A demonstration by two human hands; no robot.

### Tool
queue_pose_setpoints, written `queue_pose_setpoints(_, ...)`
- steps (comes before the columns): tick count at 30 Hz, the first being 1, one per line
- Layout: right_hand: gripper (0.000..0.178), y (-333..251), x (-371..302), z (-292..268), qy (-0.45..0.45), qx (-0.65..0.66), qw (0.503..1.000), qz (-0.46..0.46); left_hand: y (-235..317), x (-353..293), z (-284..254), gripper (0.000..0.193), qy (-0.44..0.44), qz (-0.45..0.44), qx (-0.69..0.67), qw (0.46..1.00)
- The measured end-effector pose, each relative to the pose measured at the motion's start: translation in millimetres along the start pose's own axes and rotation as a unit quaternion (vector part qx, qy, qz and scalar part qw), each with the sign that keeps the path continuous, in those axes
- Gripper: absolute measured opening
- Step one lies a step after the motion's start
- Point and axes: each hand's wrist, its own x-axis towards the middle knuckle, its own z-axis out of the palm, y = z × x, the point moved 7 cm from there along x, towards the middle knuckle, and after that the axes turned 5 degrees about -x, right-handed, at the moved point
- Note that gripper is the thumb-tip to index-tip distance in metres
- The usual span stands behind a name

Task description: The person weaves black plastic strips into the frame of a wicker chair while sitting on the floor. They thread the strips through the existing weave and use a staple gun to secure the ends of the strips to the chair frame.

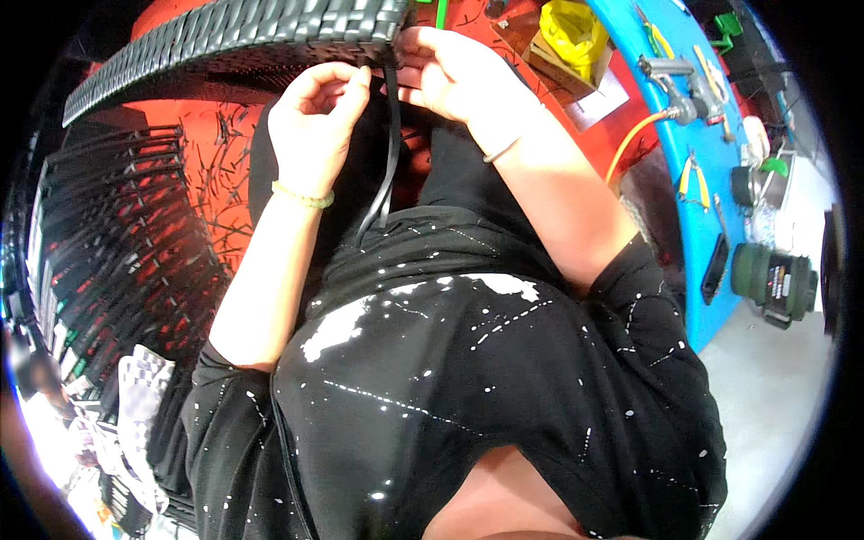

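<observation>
A curved black woven panel (297,31) spans the upper left, its right end at my hands. A thin black plastic strip (392,148) hangs from that end down to my lap. My left hand (315,121) is closed in a pinch just under the panel's edge, left of the strip; what lies between its fingertips is too small to tell. My right hand (450,76) is at the panel's end corner, thumb side against the weave and fingers curled in behind the strip. Its grip is partly hidden by the panel and strip.
Black strip offcuts litter the red floor (220,148). Black slatted frames (117,207) stack at left, with a checked glove (144,378) nearby. At right, a blue table (697,234) bears pliers (694,183), an air tool (679,85) with orange hose, and a phone (715,268). A yellow bag (574,40) sits in a box.
</observation>
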Motion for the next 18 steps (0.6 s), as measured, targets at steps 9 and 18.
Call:
queue_pose_setpoints(9,0.022,0.1,-10.2,8.6,0.066,-0.038,0.995,0.066,-2.8,-15.1,4.7,0.016,0.011,0.081,0.061,0.995)
queue_pose_setpoints(18,0.03,-7.2,-11.4,23.7,0.056,-0.029,0.998,0.023,1.8,-22.0,11.6,0.017,0.047,0.09,0.07,0.992)
